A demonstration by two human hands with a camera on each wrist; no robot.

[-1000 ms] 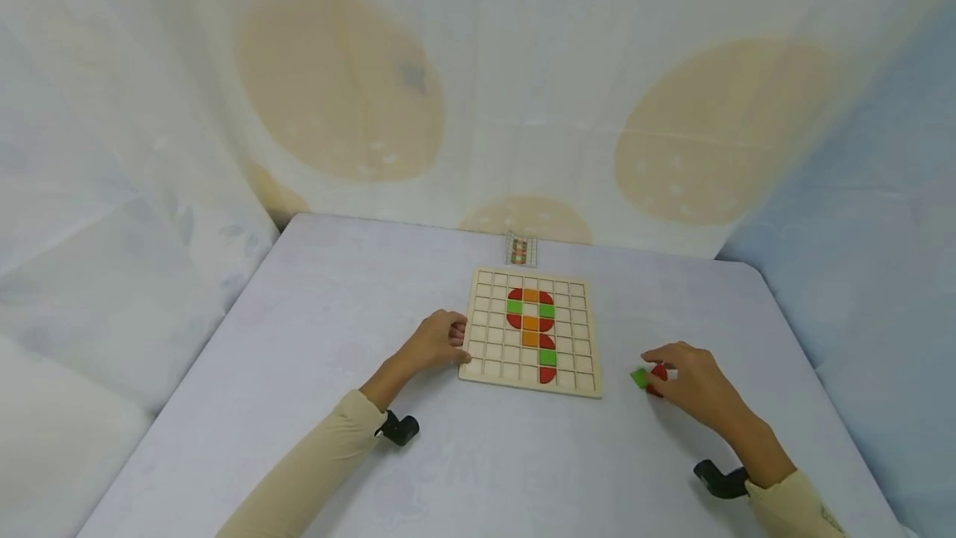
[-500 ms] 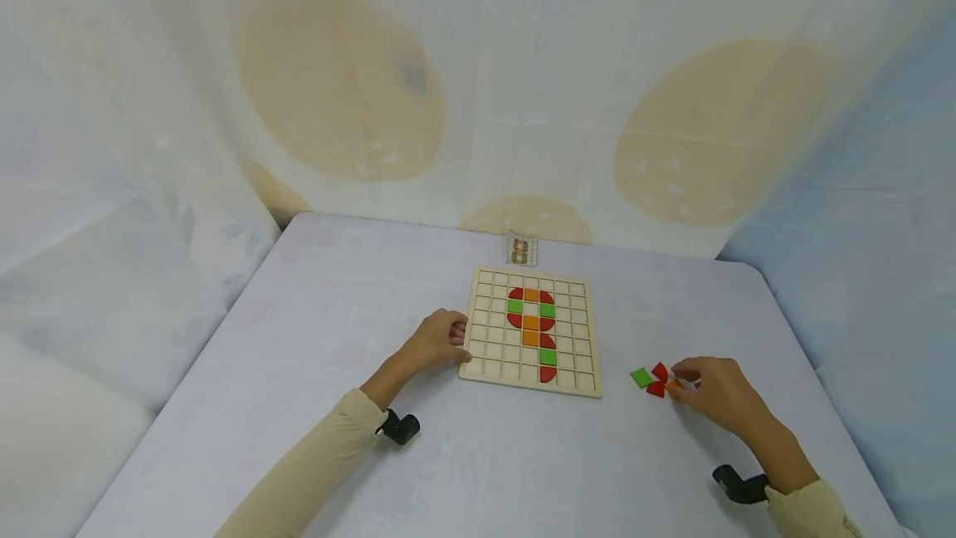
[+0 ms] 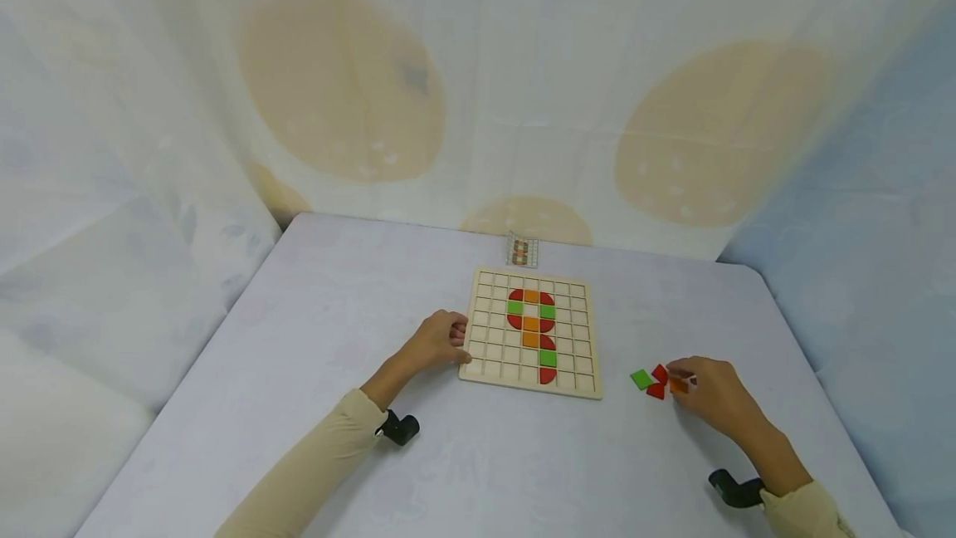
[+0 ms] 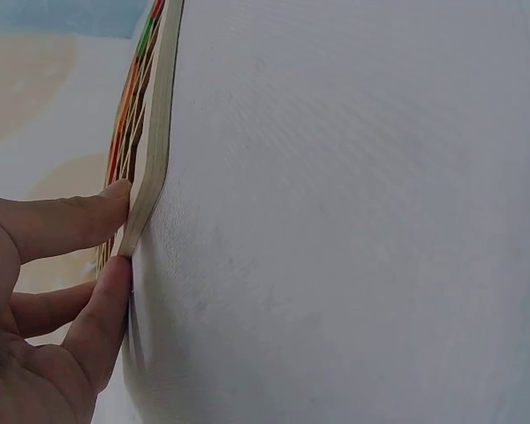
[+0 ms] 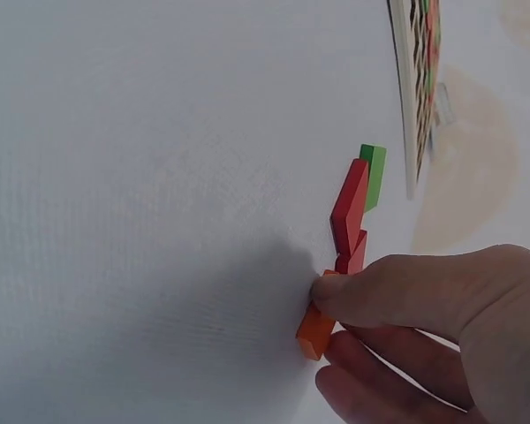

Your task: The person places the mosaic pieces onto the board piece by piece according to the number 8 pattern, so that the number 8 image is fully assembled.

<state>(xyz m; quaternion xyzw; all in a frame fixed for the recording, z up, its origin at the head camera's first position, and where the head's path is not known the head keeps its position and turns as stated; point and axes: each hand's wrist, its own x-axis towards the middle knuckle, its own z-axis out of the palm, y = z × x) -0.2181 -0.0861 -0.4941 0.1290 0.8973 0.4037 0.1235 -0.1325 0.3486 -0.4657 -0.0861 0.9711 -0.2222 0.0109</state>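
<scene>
At the middle of the table lies a square wooden grid board point(image 3: 481, 351), with red, orange and green tiles set in some of its cells. My left hand point(image 3: 433, 343) grips its near left corner, the thumb on top and a finger against the edge in the left wrist view. Right of the board, my right hand point(image 3: 717, 397) pinches an orange tile point(image 5: 315, 329) between thumb and fingers, low over the table. Beside those fingertips are two red tiles point(image 5: 351, 205) and a green tile point(image 5: 376, 172). Part of the orange tile is hidden by the thumb.
A small patterned card point(image 3: 522, 252) stands behind the board near the back edge of the white table point(image 3: 358, 272). Fabric curtains point(image 3: 523, 106) with tan spots hang behind and at the sides. Black wrist mounts point(image 3: 399, 428) sit at both sleeves.
My right hand has drawn back to the right from the green and red tiles, uncovering them, and has taken hold of the orange tile. The left hand stays at the board.
</scene>
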